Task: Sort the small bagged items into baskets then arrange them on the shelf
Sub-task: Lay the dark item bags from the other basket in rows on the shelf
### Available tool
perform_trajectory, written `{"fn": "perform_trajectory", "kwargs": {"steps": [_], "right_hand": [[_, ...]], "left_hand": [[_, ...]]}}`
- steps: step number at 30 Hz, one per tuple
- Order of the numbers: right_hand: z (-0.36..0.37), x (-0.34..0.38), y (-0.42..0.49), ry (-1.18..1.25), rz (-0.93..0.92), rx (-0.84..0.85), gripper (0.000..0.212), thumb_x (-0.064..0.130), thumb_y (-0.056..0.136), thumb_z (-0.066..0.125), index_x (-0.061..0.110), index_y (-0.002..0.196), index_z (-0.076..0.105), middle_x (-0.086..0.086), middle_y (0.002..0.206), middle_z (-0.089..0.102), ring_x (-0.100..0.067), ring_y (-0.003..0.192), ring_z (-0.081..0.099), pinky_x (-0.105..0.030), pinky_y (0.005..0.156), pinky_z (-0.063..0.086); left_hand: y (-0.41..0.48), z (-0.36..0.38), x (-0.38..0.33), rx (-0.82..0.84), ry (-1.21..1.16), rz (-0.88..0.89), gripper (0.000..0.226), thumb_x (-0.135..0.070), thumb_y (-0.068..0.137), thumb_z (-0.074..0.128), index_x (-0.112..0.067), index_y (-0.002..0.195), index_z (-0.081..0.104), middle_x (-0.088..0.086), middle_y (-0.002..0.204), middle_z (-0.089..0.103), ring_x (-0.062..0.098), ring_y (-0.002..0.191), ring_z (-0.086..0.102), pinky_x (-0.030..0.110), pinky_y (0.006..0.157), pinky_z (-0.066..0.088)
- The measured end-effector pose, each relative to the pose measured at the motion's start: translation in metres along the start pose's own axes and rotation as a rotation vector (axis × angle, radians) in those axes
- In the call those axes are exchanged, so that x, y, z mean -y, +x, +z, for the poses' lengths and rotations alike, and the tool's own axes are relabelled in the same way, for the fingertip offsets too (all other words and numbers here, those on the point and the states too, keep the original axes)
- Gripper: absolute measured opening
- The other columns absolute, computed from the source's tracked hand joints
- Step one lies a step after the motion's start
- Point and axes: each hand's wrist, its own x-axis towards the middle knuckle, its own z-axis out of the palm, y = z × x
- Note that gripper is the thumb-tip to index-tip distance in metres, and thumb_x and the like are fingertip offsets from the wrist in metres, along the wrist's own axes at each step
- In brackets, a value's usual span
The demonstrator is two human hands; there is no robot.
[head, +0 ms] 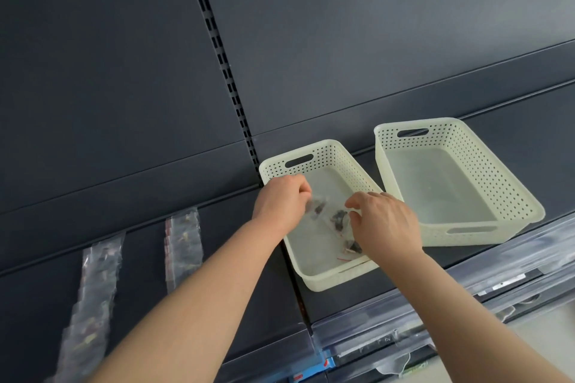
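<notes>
the bag (329, 213) is up over the left basket (323, 284), stretched between both hands and blurred, with dark bits showing through the clear film. left hand (281, 200) has its fingers curled in, pinching one end. right hand (387, 222) hooks in from the other side, thumb and forefinger nipped on the far end, as best the blur lets me say. below them more bags (351, 247) lie on the basket floor toward its front wall, one with a red strip. right basket (497, 179) sits just beside, not touching, nothing showing inside. both stand on the dark shelf (140, 214), and off to the left two strips (183, 247) of bagged items lie flat on it, unsorted by the look of it. the risk now: slick film and only a fingertip pinch, so one end could slip and the bag swing out over the rim. the bags look alike too, so a wrong-basket drop comes easy. and the left basket sits askew near the shelf front, where a forearm nudge could shove it off.
</notes>
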Motion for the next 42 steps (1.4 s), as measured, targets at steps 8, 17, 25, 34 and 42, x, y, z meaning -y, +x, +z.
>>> {"fn": "perform_trajectory", "kwargs": {"steps": [8, 17, 25, 34, 42], "right_hand": [[-0.01, 0.036, 0.007, 0.392, 0.063, 0.022, 0.029, 0.018, 0.096, 0.046, 0.028, 0.118, 0.061, 0.009, 0.105, 0.069, -0.016, 0.093, 0.065, -0.031, 0.076, 0.053], [-0.01, 0.13, -0.008, 1.323, 0.176, 0.488, 0.03, 0.017, 0.089, 0.064, 0.013, 0.118, 0.06, -0.001, 0.104, 0.07, -0.012, 0.094, 0.067, -0.031, 0.092, 0.051], [0.026, 0.172, -0.036, 1.199, 0.261, 0.417, 0.019, 0.013, 0.092, 0.057, 0.008, 0.081, 0.071, -0.012, 0.083, 0.072, -0.024, 0.081, 0.07, -0.033, 0.074, 0.06], [0.046, 0.188, -0.053, 1.123, 0.21, 0.647, 0.006, 0.009, 0.087, 0.067, 0.013, 0.091, 0.069, -0.01, 0.083, 0.071, -0.013, 0.072, 0.068, -0.024, 0.067, 0.057], [0.072, 0.203, -0.068, 0.872, 0.16, 0.654, 0.035, 0.01, 0.075, 0.079, 0.019, 0.106, 0.067, 0.0, 0.082, 0.072, -0.017, 0.075, 0.07, -0.032, 0.074, 0.06]], "left_hand": [[-0.033, -0.042, 0.012, -0.048, -0.715, -0.225, 0.015, -0.009, 0.099, 0.05, -0.01, 0.089, 0.061, -0.004, 0.085, 0.073, 0.012, 0.078, 0.072, 0.042, 0.083, 0.056], [-0.095, -0.066, 0.067, -0.165, -0.832, -0.371, 0.015, -0.014, 0.101, 0.047, -0.011, 0.095, 0.061, 0.012, 0.099, 0.073, 0.032, 0.095, 0.067, 0.048, 0.086, 0.057], [-0.136, -0.063, 0.114, -0.186, -0.871, -0.55, 0.017, -0.013, 0.099, 0.049, -0.013, 0.089, 0.063, 0.006, 0.096, 0.072, 0.02, 0.088, 0.067, 0.032, 0.071, 0.059], [-0.165, -0.059, 0.151, -0.134, -0.901, -0.701, 0.007, -0.014, 0.096, 0.059, -0.01, 0.1, 0.062, 0.011, 0.107, 0.068, 0.023, 0.089, 0.067, 0.032, 0.07, 0.062], [-0.18, -0.039, 0.181, -0.113, -0.69, -0.736, 0.03, -0.013, 0.079, 0.078, -0.02, 0.096, 0.055, 0.002, 0.082, 0.073, 0.016, 0.075, 0.071, 0.034, 0.07, 0.06]]}}
